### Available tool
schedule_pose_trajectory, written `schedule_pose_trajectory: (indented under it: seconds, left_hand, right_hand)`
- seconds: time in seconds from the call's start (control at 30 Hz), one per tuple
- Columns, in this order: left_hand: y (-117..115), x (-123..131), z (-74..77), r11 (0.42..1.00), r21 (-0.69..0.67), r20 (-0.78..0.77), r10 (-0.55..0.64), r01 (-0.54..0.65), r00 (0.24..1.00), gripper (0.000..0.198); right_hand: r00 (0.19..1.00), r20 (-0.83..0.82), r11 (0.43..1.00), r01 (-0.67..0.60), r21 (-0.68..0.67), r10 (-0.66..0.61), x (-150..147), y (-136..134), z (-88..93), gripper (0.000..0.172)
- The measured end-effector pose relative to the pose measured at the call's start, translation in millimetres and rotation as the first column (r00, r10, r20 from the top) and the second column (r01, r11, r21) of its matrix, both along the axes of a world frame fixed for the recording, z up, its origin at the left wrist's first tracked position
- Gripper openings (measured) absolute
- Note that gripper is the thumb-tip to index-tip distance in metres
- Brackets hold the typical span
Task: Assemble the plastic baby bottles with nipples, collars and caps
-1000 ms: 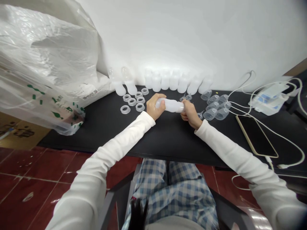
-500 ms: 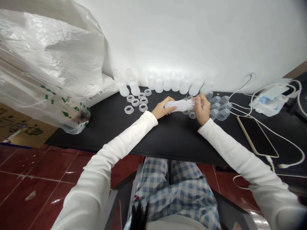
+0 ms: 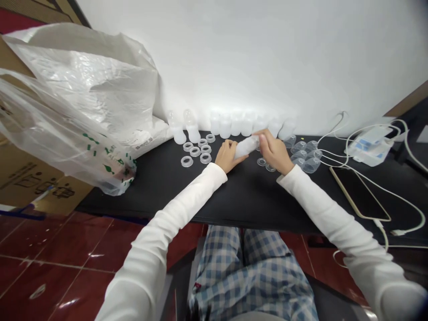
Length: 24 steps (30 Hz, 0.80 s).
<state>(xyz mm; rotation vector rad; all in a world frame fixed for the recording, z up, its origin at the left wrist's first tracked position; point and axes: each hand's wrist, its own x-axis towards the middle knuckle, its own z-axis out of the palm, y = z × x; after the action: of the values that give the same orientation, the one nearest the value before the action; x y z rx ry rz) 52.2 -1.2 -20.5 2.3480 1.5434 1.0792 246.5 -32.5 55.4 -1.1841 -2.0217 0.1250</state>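
Between my hands is a translucent white plastic bottle (image 3: 246,147), tilted, its far end pointing right. My left hand (image 3: 227,156) wraps its lower end from the near side. My right hand (image 3: 273,151) grips its upper end with the fingers over the top. Just below my right hand, two small clear plastic rings (image 3: 265,164) lie on the black table (image 3: 254,205). Part of the bottle is hidden by my fingers.
Along the white wall stands a row of several white bottles (image 3: 236,125). Several clear rings (image 3: 195,151) lie left of my hands, several clear funnel cups (image 3: 304,156) right. A plastic bag (image 3: 76,111) sits left; a phone (image 3: 357,194) and cabled charger (image 3: 369,145) lie right.
The bottle has swung from nearly level to tilted. My right hand has moved left along it, and my left hand has shifted right. The whole view has also moved slightly.
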Motion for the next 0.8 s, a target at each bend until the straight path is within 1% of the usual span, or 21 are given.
schedule_pose_trajectory:
  seconds: [0.07, 0.17, 0.27, 0.3, 0.37, 0.43, 0.5, 0.57, 0.67, 0.73, 0.8]
  left_hand:
    - [6.0, 0.2, -6.4, 0.990, -0.093, 0.126, 0.116, -0.104, 0.985, 0.047]
    - [13.3, -1.6, -11.3, 0.961, -0.208, 0.272, 0.238, -0.184, 0.932, 0.045]
    - [14.1, -4.7, -8.0, 0.954, -0.212, 0.323, 0.273, -0.211, 0.906, 0.045]
    - [12.9, -5.7, -5.2, 0.954, -0.207, 0.320, 0.275, -0.217, 0.906, 0.045]
    - [10.0, -8.0, 2.0, 0.955, -0.190, 0.313, 0.278, -0.226, 0.908, 0.044]
    - [8.7, -12.0, 11.2, 0.957, -0.153, 0.335, 0.284, -0.245, 0.899, 0.043]
    - [11.0, -19.8, 21.7, 0.952, -0.100, 0.363, 0.305, -0.289, 0.880, 0.042]
    - [17.4, -32.0, 32.5, 0.933, -0.056, 0.355, 0.351, -0.355, 0.866, 0.041]
    - [31.2, -53.6, 45.7, 0.896, -0.014, 0.363, 0.419, -0.444, 0.833, 0.040]
    - [40.4, -64.6, 51.3, 0.894, -0.017, 0.361, 0.423, -0.448, 0.831, 0.047]
    - [48.4, -69.7, 54.3, 0.900, -0.021, 0.350, 0.414, -0.435, 0.840, 0.058]
  right_hand:
    - [1.000, 0.026, 0.997, 0.010, 0.077, -0.012, -8.5, 22.8, 16.1, 0.046]
    - [0.992, 0.114, 0.978, -0.079, 0.193, 0.058, -20.0, 72.2, 32.7, 0.041]
    - [0.969, 0.223, 0.960, -0.158, 0.232, 0.106, -32.3, 117.4, 38.8, 0.037]
    - [0.961, 0.253, 0.958, -0.171, 0.231, 0.111, -37.2, 127.9, 39.6, 0.038]
    - [0.942, 0.317, 0.965, -0.174, 0.195, 0.106, -47.8, 140.4, 40.7, 0.043]
    - [0.922, 0.377, 0.981, -0.147, 0.126, 0.090, -57.6, 143.1, 41.7, 0.049]
    - [0.904, 0.419, 0.992, -0.117, 0.056, 0.083, -64.1, 139.4, 42.0, 0.054]
    - [0.893, 0.442, 0.995, -0.104, 0.011, 0.089, -66.0, 132.8, 39.9, 0.057]
    - [0.887, 0.450, 0.994, -0.105, -0.023, 0.104, -61.5, 120.1, 30.8, 0.058]
    - [0.888, 0.446, 0.994, -0.100, -0.042, 0.108, -55.6, 110.2, 22.1, 0.058]
    - [0.893, 0.439, 0.995, -0.084, -0.061, 0.103, -48.9, 99.9, 13.9, 0.057]
